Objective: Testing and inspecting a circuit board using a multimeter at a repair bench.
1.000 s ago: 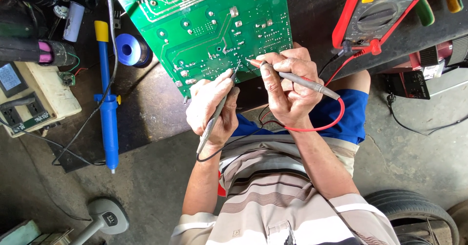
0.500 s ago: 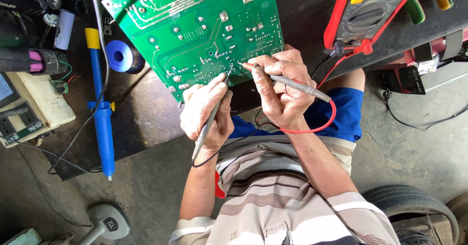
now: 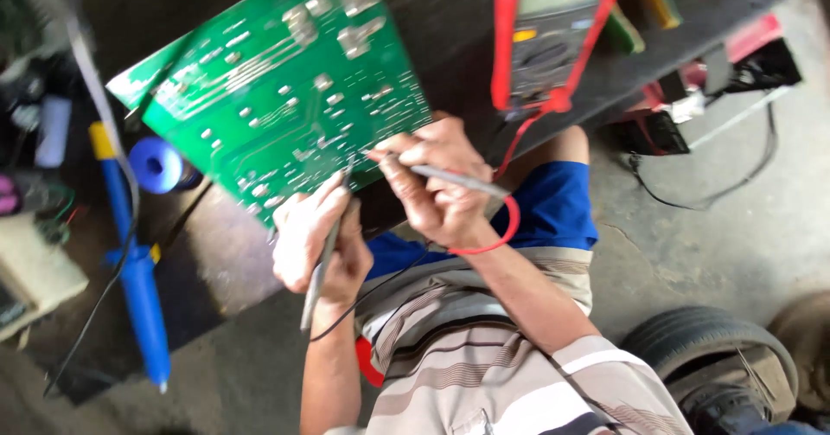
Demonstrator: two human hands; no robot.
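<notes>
While your left hand (image 3: pixel 318 243) grips 1 probe (image 3: pixel 322 266) and your right hand (image 3: pixel 435 188) pinches the other, steady both tips on the green circuit board (image 3: pixel 277 106) tilted on the worktop (image 3: pixel 450 20).

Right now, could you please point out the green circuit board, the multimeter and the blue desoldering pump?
green circuit board (image 3: pixel 268 106), head view, on its bare middle.
multimeter (image 3: pixel 549 41), head view, on its grey face below the screen.
blue desoldering pump (image 3: pixel 138 297), head view, on its barrel.

Desk (image 3: pixel 450 20), dark: green board (image 3: pixel 277 106), red meter (image 3: pixel 549 33), blue solder pump (image 3: pixel 138 288), blue spool (image 3: pixel 156 164).
</notes>
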